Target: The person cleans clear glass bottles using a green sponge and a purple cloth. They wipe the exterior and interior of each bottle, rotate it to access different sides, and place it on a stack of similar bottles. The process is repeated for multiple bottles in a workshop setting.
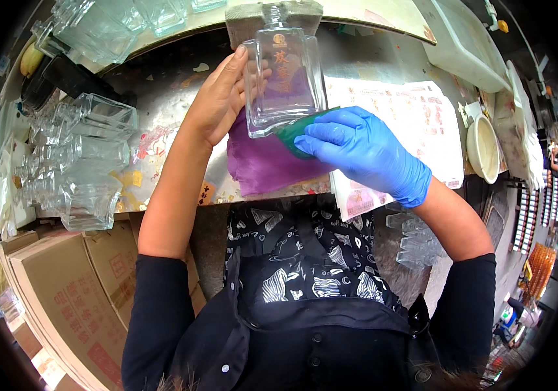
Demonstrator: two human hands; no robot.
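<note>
A clear, square-shouldered glass bottle (283,81) with gold decoration lies tilted, its neck end at the grey block (240,23). My bare left hand (223,94) grips its left side, the fingertips showing through the glass behind it. In a blue glove, my right hand (363,146) is closed on a dark green flat piece (295,135) and presses it against the bottle's lower edge; whether it is a scraper or a pad I cannot tell. Beneath the bottle a purple cloth (266,166) is spread on the table. Printed sheets (415,124) lie under and beside my right hand.
Several clear glass bottles (96,156) lie at the table's left, and more (106,26) stand on the far shelf. Cardboard boxes (64,300) are at the lower left. A translucent bin (464,45) and a white bowl (483,148) are on the right.
</note>
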